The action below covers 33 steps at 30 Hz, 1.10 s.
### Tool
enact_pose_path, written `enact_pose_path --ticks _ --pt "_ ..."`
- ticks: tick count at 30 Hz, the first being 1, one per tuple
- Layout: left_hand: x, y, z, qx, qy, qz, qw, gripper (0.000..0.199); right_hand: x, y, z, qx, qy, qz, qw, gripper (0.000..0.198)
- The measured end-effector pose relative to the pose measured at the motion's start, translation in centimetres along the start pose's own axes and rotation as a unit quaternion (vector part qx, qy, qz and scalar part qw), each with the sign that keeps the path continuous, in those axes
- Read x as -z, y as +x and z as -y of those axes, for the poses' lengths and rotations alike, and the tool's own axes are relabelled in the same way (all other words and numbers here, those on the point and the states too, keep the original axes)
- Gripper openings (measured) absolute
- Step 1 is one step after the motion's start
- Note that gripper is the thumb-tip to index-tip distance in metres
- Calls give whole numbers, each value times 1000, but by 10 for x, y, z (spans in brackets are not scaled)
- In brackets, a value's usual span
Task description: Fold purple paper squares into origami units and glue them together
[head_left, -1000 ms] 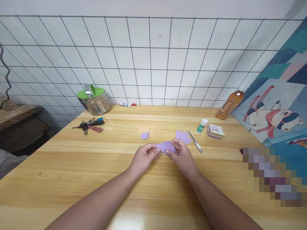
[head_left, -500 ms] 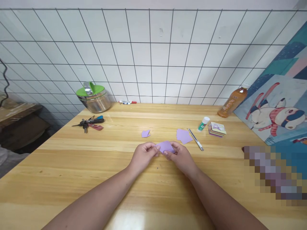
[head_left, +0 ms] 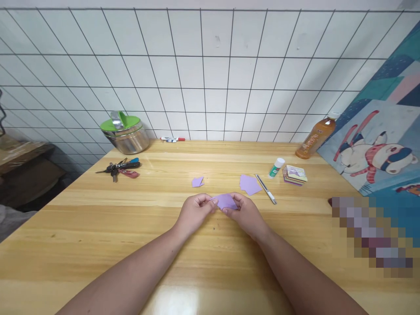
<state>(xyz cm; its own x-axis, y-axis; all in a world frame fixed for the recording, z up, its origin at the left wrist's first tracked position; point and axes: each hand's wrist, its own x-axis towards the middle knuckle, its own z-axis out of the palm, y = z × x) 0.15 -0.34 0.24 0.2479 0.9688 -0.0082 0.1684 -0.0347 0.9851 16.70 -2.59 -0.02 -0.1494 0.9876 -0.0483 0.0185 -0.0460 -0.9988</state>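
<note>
A small piece of purple paper [head_left: 226,201] is held between both hands, low over the wooden table. My left hand [head_left: 196,212] pinches its left edge between thumb and fingers. On the other edge, my right hand [head_left: 246,213] grips it with the thumb in front and fingers behind. Beyond the left hand lies a small folded purple paper piece [head_left: 197,182]. Several purple paper squares [head_left: 250,184] rest in a loose pile beyond the right hand. A utility knife [head_left: 266,189] lies just right of that pile.
A glue stick [head_left: 277,168] stands near a stack of coloured paper [head_left: 294,175]. Farther back are a drink bottle [head_left: 317,136], a marker [head_left: 172,139] and a steel pot with green lid [head_left: 125,134]. Keys [head_left: 120,168] lie at left. A pixelated patch covers something at right.
The whole view has shifted slightly, so everything sits a little farther left and higher. Both hands keep their hold on the purple paper, with hardly any movement.
</note>
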Motion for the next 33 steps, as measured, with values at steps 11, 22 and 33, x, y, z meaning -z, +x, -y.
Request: enact_pose_path --ticks 11,22,33 --pt "0 -1 0 -3 -11 -24 1000 29 4 -1 1 -93 -19 -31 995 34" --pt "-9 -3 8 20 -39 28 999 31 1 0 -4 -11 -75 -47 996 26" --pt "-2 -1 2 61 -71 -1 996 31 4 0 -6 -2 -101 -15 995 20"
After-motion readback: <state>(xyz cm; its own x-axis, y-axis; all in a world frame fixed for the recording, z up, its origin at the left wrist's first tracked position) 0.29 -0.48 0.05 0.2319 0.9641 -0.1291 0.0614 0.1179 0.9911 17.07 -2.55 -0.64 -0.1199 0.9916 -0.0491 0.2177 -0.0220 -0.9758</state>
